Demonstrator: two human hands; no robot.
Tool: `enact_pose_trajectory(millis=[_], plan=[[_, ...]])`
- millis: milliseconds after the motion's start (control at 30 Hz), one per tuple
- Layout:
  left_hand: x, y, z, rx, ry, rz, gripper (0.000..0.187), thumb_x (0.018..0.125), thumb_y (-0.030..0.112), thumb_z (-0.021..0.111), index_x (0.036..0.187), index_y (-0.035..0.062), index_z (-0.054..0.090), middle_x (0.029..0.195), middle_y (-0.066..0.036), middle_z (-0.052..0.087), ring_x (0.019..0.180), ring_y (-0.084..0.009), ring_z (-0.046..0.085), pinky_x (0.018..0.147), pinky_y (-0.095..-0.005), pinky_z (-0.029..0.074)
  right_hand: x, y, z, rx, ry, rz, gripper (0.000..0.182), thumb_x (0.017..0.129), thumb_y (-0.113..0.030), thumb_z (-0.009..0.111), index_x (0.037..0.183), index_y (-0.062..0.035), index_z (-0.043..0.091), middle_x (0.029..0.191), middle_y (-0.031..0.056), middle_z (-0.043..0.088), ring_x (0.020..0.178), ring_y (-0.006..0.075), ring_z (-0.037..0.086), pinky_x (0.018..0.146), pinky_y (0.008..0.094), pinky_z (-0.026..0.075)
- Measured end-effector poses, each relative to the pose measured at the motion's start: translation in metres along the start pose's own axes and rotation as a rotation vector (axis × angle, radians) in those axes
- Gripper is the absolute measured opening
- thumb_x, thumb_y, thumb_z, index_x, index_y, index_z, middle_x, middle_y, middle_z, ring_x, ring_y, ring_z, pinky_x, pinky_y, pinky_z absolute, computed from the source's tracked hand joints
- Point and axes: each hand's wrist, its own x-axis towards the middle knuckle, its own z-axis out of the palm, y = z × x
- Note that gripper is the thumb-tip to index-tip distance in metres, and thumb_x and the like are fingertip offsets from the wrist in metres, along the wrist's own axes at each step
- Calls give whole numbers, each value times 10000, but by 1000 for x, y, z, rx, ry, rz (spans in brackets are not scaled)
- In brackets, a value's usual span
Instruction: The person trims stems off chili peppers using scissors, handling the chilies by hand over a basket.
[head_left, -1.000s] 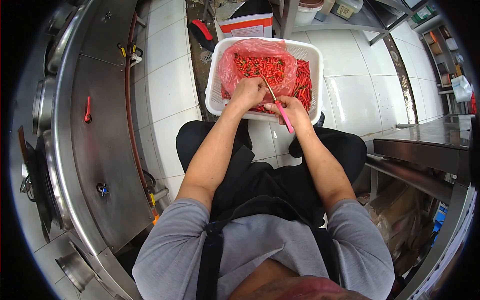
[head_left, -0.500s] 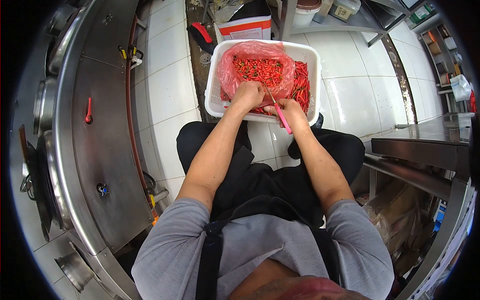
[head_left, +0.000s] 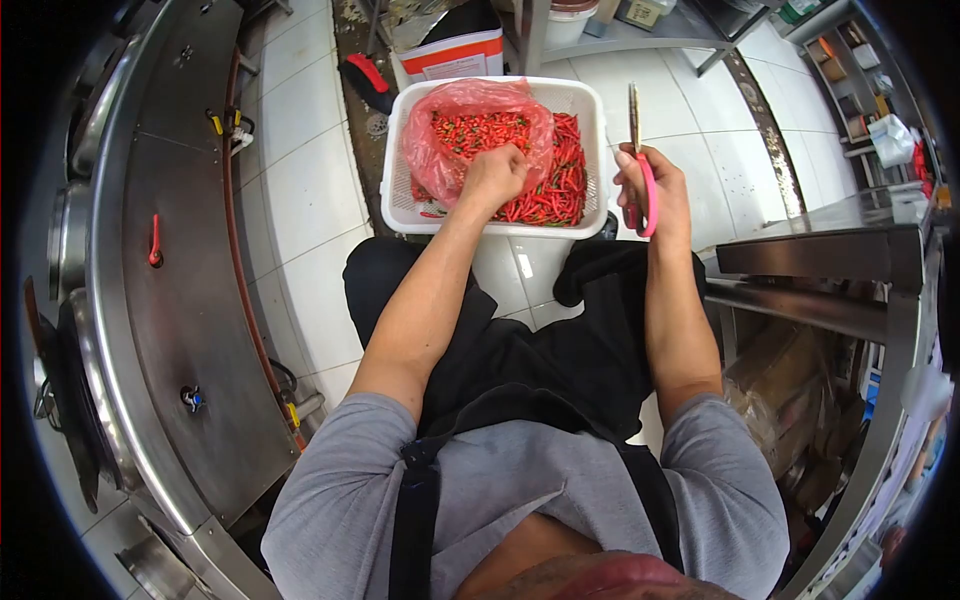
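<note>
My left hand point(head_left: 496, 177) is over the front of the red plastic bag point(head_left: 415, 145), its fingers pinched together; whatever is between them is too small to make out. Small cut red chili pieces point(head_left: 470, 130) fill the open bag. It lies inside a white perforated plastic basket point(head_left: 599, 140). Whole red chilies point(head_left: 565, 180) with some green ends are heaped in the basket beside and in front of the bag. Out past the basket's right side, my right hand point(head_left: 668, 190) grips pink-handled scissors point(head_left: 634, 120), blades pointing away from me.
A steel counter point(head_left: 190, 300) runs along the left. Behind the basket stand a white-and-orange box point(head_left: 455, 58) and a red-and-black object point(head_left: 368, 78). A metal shelf point(head_left: 620, 40) is at the back, and a steel table point(head_left: 820, 252) stands at my right.
My right hand has swung right with the scissors, away from my left hand and out of the basket. My left hand has stayed over the bag. The view has shifted slightly.
</note>
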Motion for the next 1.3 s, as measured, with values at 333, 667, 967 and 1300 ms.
enact_pose_trajectory(millis=[333,667,967,1300], plan=[[-12,-1,94,343,-393,57,351,840,147,517,1165,35,588,1200,-246,540,1098,-424,558,963,-497,447,-18,49,-41,-456,48,-64,513,777,-387,782,1094,-1,666,790,206,680,726,237,664,697,346,524],[-14,-8,85,386,-472,55,218,802,68,562,997,34,655,1040,-247,654,1008,-410,627,898,-478,499,-27,30,-36,-559,23,-95,527,821,-397,747,1114,28,641,711,109,658,473,132,570,437,286,451],[-13,3,60,265,-429,7,258,789,123,601,1030,59,665,1024,-235,662,993,-398,632,871,-482,495,-26,31,-34,-637,34,-110,566,811,-438,740,1125,23,645,728,122,676,496,151,600,480,300,479],[-6,-9,64,235,-245,127,200,769,163,641,893,17,584,855,-247,657,864,-427,634,786,-501,486,-33,35,-32,-709,120,-134,593,750,-518,736,1085,-32,676,981,212,685,919,371,663,815,419,519]])
